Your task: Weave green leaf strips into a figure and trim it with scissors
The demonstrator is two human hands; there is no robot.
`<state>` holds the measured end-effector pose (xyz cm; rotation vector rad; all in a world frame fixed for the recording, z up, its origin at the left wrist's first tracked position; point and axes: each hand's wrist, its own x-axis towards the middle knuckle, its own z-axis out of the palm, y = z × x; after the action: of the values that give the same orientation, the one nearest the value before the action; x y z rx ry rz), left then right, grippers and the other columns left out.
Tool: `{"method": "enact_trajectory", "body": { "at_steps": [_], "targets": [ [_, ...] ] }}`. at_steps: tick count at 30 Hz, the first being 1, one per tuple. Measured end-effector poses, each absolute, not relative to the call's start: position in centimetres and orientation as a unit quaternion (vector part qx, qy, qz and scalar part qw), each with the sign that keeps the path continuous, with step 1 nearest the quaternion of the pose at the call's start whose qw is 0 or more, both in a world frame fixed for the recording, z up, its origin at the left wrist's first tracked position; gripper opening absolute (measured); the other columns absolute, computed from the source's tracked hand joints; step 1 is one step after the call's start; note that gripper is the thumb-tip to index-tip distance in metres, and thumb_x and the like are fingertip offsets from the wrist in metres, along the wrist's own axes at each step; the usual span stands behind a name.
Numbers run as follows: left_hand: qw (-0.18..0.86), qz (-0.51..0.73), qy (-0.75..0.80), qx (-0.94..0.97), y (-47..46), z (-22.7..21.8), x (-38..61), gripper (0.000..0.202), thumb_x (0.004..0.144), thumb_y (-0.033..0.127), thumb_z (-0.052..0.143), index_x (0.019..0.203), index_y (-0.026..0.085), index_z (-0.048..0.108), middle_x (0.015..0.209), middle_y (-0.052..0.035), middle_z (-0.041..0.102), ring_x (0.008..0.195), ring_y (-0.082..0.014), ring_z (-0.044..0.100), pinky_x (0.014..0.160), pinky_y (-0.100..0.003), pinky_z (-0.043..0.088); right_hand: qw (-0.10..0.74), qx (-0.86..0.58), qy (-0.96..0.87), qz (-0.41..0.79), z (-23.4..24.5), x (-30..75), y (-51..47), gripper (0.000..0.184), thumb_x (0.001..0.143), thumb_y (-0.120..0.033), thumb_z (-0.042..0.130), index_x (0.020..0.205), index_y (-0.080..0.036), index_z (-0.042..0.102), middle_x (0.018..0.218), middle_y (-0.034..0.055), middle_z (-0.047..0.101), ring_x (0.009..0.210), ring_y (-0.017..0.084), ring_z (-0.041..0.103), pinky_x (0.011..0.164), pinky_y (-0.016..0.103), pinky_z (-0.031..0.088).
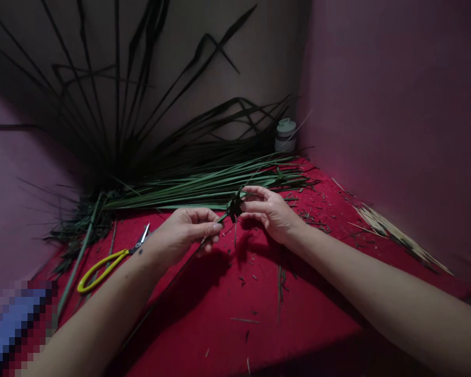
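My left hand [196, 228] is closed, thumb against fingers, on a narrow green leaf strip [222, 218]. The strip's long thin tail runs down and left beneath my left forearm. At the strip's upper end is a small dark folded leaf piece [234, 206], held above the red surface. My right hand [265, 209] has its bent fingertips on the right side of this piece; the far fingertips are partly hidden by it. Just behind both hands lies a bundle of long green leaves [188, 187].
Yellow-handled scissors [104, 269] lie left of my left forearm. A white lidded container [286, 135] stands at the back. Pale thin sticks [400, 235] lie along the right wall. Dark leaf fronds [118, 104] lean on the back wall. Leaf scraps litter the red cloth [220, 298].
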<state>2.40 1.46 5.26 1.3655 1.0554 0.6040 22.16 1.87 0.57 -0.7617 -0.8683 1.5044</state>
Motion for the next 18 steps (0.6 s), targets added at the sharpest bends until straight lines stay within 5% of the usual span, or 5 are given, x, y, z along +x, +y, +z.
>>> {"method": "enact_trajectory", "body": {
  "at_steps": [4, 11, 18],
  "targets": [
    [0.511, 0.293, 0.485, 0.646, 0.8, 6.2, 2.7, 0.016, 0.07, 0.028, 0.07, 0.068, 0.015, 0.061, 0.053, 0.0017, 0.059, 0.041, -0.0072, 0.049, 0.037, -0.016, 0.035, 0.598, -0.343, -0.398, 0.605, 1.3, 22.3, 1.7, 0.057, 0.052, -0.016, 0.079, 0.104, -0.021, 0.055, 0.098, 0.0014, 0.058, 0.081, 0.013, 0.058, 0.07, 0.028, 0.046],
    [0.159, 0.276, 0.475, 0.82, -0.8, 6.8, 2.7, 0.014, 0.078, 0.029, 0.057, 0.076, 0.017, 0.064, 0.052, 0.0015, 0.055, 0.047, -0.01, 0.048, 0.047, -0.019, 0.036, 0.553, -0.251, -0.376, 0.7, 1.7, 22.4, 1.4, 0.043, 0.051, -0.003, 0.063, 0.091, -0.02, 0.058, 0.078, -0.0017, 0.063, 0.066, 0.013, 0.059, 0.062, 0.028, 0.046],
    [0.051, 0.24, 0.44, 0.864, -1.0, 6.4, 2.4, 0.011, 0.081, 0.025, 0.053, 0.077, 0.019, 0.062, 0.058, 0.0018, 0.057, 0.048, -0.01, 0.045, 0.05, -0.02, 0.032, 0.502, -0.185, -0.331, 0.777, 2.3, 23.2, 1.2, 0.038, 0.059, -0.012, 0.068, 0.095, -0.021, 0.06, 0.082, 0.0008, 0.068, 0.076, 0.016, 0.063, 0.075, 0.033, 0.048]
  ]
}}
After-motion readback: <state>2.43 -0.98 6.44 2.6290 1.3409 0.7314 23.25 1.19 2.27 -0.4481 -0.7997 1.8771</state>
